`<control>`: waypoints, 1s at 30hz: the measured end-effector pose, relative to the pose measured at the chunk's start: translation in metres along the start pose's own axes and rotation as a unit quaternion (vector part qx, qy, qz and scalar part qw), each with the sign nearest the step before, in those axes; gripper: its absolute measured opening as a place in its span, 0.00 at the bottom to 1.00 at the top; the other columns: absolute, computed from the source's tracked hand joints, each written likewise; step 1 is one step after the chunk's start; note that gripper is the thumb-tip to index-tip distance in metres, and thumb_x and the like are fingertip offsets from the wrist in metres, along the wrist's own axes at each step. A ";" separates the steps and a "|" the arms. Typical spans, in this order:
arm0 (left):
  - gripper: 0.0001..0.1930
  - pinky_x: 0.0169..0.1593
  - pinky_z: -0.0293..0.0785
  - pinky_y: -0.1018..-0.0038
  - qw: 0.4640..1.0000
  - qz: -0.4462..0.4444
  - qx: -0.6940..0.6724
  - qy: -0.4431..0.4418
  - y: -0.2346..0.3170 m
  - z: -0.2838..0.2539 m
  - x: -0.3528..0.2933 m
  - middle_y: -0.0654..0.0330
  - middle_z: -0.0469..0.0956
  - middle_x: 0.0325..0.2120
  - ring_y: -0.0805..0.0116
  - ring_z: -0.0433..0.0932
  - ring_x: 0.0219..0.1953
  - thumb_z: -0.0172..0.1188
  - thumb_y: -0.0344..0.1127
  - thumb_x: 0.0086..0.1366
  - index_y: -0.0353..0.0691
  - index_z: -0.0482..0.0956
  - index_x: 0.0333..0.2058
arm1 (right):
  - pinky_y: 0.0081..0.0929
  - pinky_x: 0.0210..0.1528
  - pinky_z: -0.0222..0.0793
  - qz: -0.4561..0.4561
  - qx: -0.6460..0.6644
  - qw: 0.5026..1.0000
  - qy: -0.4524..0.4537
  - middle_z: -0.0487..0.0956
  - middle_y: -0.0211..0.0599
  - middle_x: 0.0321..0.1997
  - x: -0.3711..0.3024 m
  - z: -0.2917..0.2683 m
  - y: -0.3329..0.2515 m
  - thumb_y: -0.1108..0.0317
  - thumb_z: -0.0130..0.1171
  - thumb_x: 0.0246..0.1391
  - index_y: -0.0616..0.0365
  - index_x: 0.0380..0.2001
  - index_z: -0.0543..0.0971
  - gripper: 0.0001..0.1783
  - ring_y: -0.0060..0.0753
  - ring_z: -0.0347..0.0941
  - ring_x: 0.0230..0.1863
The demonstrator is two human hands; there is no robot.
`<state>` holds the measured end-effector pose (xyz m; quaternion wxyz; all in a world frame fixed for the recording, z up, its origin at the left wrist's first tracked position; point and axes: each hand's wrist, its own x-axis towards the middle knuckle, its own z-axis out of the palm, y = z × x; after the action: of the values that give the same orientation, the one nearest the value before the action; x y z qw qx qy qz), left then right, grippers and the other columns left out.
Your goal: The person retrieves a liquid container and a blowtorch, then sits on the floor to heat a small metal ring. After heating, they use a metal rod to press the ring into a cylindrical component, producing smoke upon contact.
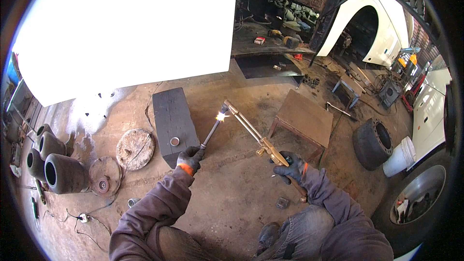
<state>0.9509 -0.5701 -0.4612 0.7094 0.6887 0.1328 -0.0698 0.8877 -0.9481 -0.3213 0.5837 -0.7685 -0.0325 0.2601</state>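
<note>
My right hand (291, 164), in a dark glove with an orange cuff, is closed on the brass handle of a cutting torch (252, 130). The torch slants up and left, its bent head near a bright glow. That glow sits at the far end of a metal rod (211, 133), whose near end my gloved left hand (190, 157) grips. Behind the left hand is a black block (172, 116) with a small metal ring (174, 141) on top. The exact shape of the rod's glowing tip is lost in the glare.
A low brown metal table (305, 118) stands right of the torch. Round plates (135, 149) and several hollow cylinders (65, 173) are at left with loose cables. At right are a brake drum (372, 142), a white bucket (400, 157) and a large wheel (418, 194).
</note>
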 end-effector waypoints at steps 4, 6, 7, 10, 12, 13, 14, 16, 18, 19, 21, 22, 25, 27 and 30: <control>0.16 0.22 0.63 0.76 0.999 0.023 0.028 -0.003 0.000 0.004 0.001 0.66 0.79 0.27 0.76 0.67 0.18 0.66 0.46 0.64 0.39 0.82 0.41 | 0.24 0.15 0.64 -0.009 -0.001 1.000 0.019 0.73 0.30 0.23 -0.003 0.000 0.000 0.68 0.65 0.54 0.62 0.49 0.75 0.20 0.22 0.68 0.15; 0.17 0.23 0.64 0.75 0.997 -0.021 0.071 0.015 0.004 0.006 0.002 0.66 0.79 0.28 0.76 0.68 0.20 0.66 0.46 0.64 0.39 0.82 0.43 | 0.24 0.14 0.63 -0.016 -0.052 0.998 0.019 0.74 0.30 0.23 0.001 -0.001 0.009 0.68 0.66 0.54 0.62 0.49 0.75 0.20 0.22 0.68 0.15; 0.17 0.23 0.65 0.75 0.998 -0.028 0.051 0.015 0.013 0.014 -0.006 0.65 0.80 0.28 0.76 0.69 0.20 0.66 0.46 0.64 0.39 0.81 0.44 | 0.24 0.14 0.63 -0.008 -0.083 0.996 0.037 0.74 0.30 0.24 -0.003 -0.004 0.011 0.67 0.66 0.54 0.62 0.48 0.75 0.20 0.22 0.68 0.15; 0.15 0.20 0.64 0.75 0.995 0.043 0.082 0.035 -0.016 -0.010 0.015 0.63 0.78 0.25 0.74 0.70 0.19 0.65 0.44 0.64 0.39 0.81 0.41 | 0.25 0.13 0.62 -0.040 -0.013 0.999 0.016 0.75 0.31 0.24 0.002 0.001 0.000 0.67 0.66 0.53 0.61 0.47 0.76 0.20 0.21 0.68 0.15; 0.13 0.18 0.63 0.74 0.999 0.033 0.042 0.006 -0.009 -0.004 0.006 0.63 0.76 0.23 0.74 0.69 0.16 0.65 0.42 0.64 0.39 0.80 0.38 | 0.25 0.13 0.62 -0.022 -0.012 1.000 0.008 0.75 0.31 0.24 0.003 -0.003 0.005 0.68 0.66 0.53 0.61 0.48 0.75 0.20 0.21 0.68 0.14; 0.12 0.17 0.62 0.73 0.999 0.025 0.022 -0.004 -0.003 -0.003 0.001 0.62 0.76 0.23 0.73 0.69 0.15 0.65 0.41 0.64 0.38 0.79 0.37 | 0.25 0.14 0.63 -0.023 -0.021 0.999 0.008 0.74 0.30 0.24 0.001 -0.005 0.007 0.67 0.65 0.54 0.61 0.50 0.74 0.21 0.21 0.69 0.15; 0.11 0.16 0.62 0.73 0.999 0.027 0.024 -0.001 0.001 -0.001 -0.001 0.62 0.75 0.22 0.73 0.68 0.14 0.64 0.41 0.64 0.38 0.79 0.36 | 0.24 0.15 0.64 -0.022 -0.034 0.999 0.003 0.73 0.29 0.23 -0.001 -0.005 0.006 0.66 0.65 0.55 0.60 0.51 0.74 0.21 0.21 0.69 0.16; 0.11 0.15 0.60 0.72 0.999 0.029 0.024 0.008 0.005 0.004 -0.004 0.62 0.74 0.21 0.73 0.67 0.13 0.64 0.40 0.64 0.38 0.78 0.35 | 0.24 0.16 0.65 -0.022 -0.045 0.999 -0.003 0.73 0.29 0.23 -0.003 -0.008 0.005 0.66 0.64 0.56 0.59 0.53 0.74 0.22 0.21 0.70 0.16; 0.11 0.15 0.60 0.72 0.999 0.027 0.034 0.008 0.001 0.001 0.002 0.62 0.73 0.21 0.73 0.67 0.13 0.64 0.40 0.64 0.37 0.78 0.36 | 0.24 0.15 0.66 -0.023 -0.040 0.999 -0.006 0.73 0.29 0.23 -0.002 -0.006 0.005 0.66 0.64 0.56 0.60 0.52 0.74 0.22 0.21 0.70 0.16; 0.11 0.15 0.60 0.73 0.999 0.026 0.038 0.008 -0.001 0.000 0.004 0.62 0.73 0.21 0.73 0.67 0.13 0.64 0.40 0.65 0.37 0.78 0.36 | 0.25 0.14 0.65 -0.025 -0.034 0.999 -0.004 0.74 0.30 0.24 -0.002 -0.006 0.005 0.67 0.64 0.56 0.61 0.52 0.74 0.22 0.21 0.69 0.15; 0.11 0.15 0.60 0.73 0.999 0.031 0.029 -0.002 -0.003 -0.002 0.004 0.62 0.73 0.21 0.73 0.67 0.13 0.64 0.40 0.65 0.37 0.78 0.37 | 0.26 0.12 0.63 -0.029 -0.021 0.999 0.003 0.75 0.32 0.25 -0.001 -0.005 0.007 0.68 0.64 0.54 0.62 0.52 0.73 0.22 0.22 0.68 0.13; 0.12 0.15 0.60 0.73 0.999 0.034 0.025 -0.007 -0.003 -0.002 0.004 0.62 0.73 0.21 0.73 0.67 0.13 0.63 0.40 0.65 0.37 0.78 0.37 | 0.26 0.12 0.63 -0.030 -0.027 0.999 0.003 0.75 0.32 0.25 0.000 -0.005 0.009 0.68 0.64 0.55 0.62 0.52 0.72 0.22 0.22 0.68 0.13; 0.12 0.14 0.59 0.73 0.999 0.028 0.032 0.010 -0.005 -0.004 0.006 0.62 0.73 0.21 0.73 0.67 0.12 0.64 0.40 0.65 0.37 0.77 0.38 | 0.26 0.13 0.64 -0.032 -0.038 0.999 -0.002 0.75 0.32 0.25 0.003 -0.006 0.008 0.68 0.64 0.55 0.62 0.52 0.73 0.22 0.22 0.69 0.14; 0.12 0.14 0.59 0.73 0.999 0.027 0.038 0.014 -0.004 -0.004 0.006 0.62 0.74 0.21 0.73 0.67 0.12 0.64 0.40 0.64 0.37 0.78 0.38 | 0.25 0.15 0.66 -0.025 -0.041 0.999 -0.011 0.75 0.30 0.24 -0.001 -0.006 0.001 0.66 0.66 0.55 0.61 0.51 0.74 0.22 0.22 0.70 0.16; 0.11 0.14 0.58 0.73 0.999 0.027 0.039 0.010 -0.002 -0.001 0.003 0.62 0.74 0.21 0.73 0.67 0.12 0.64 0.40 0.65 0.38 0.77 0.38 | 0.25 0.15 0.66 -0.022 -0.028 0.999 -0.008 0.74 0.30 0.24 -0.002 -0.005 0.000 0.66 0.66 0.55 0.62 0.51 0.74 0.22 0.22 0.70 0.16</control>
<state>0.9536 -0.5689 -0.4638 0.6819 0.7201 0.1188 -0.0492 0.8881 -0.9534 -0.3195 0.5669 -0.7818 -0.0609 0.2523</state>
